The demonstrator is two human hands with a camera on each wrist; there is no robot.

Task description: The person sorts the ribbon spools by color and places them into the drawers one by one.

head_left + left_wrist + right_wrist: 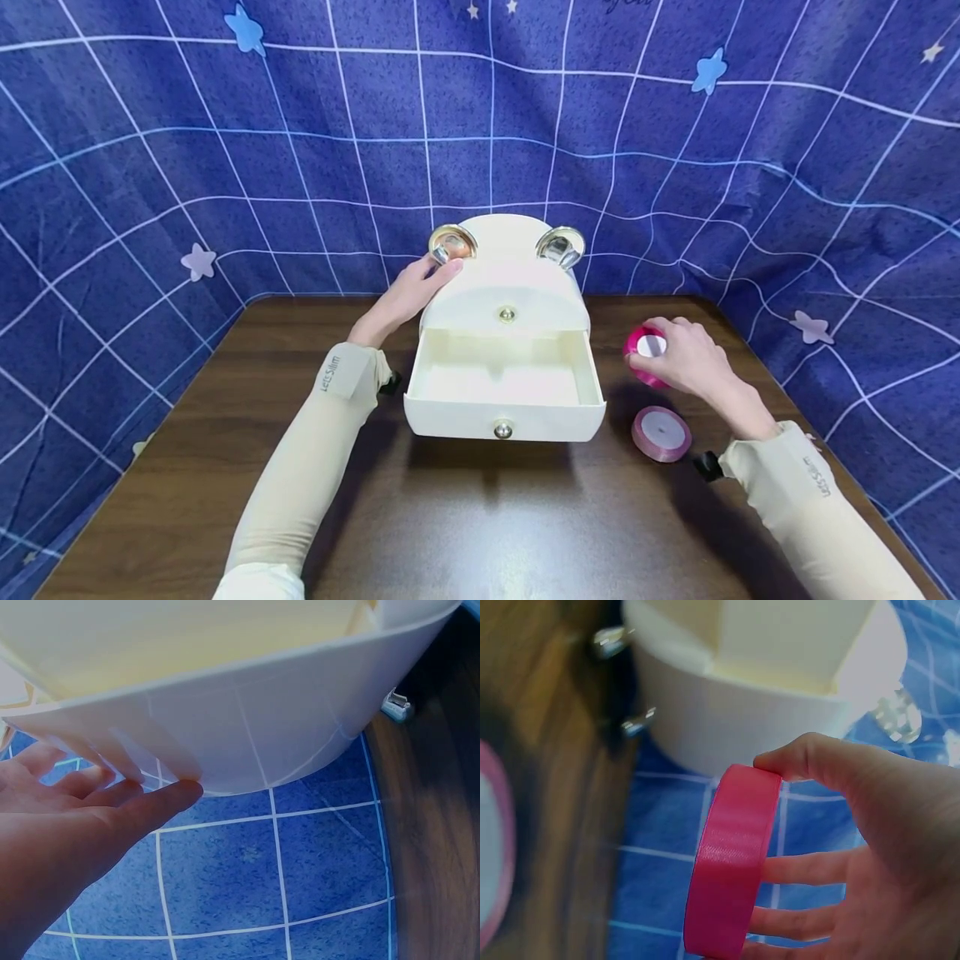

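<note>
Right of the white box, a bright pink roll is gripped by the right hand, near a paler roll on the surface. The box's left side is touched by the left hand, its fingers extended.

Magenta ribbon roll, dusty pink roll, white box, blue gridded cloth

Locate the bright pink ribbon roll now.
The bright pink ribbon roll is gripped by the right hand, right of the open drawer in the head view, beyond the paler pink roll.
</note>
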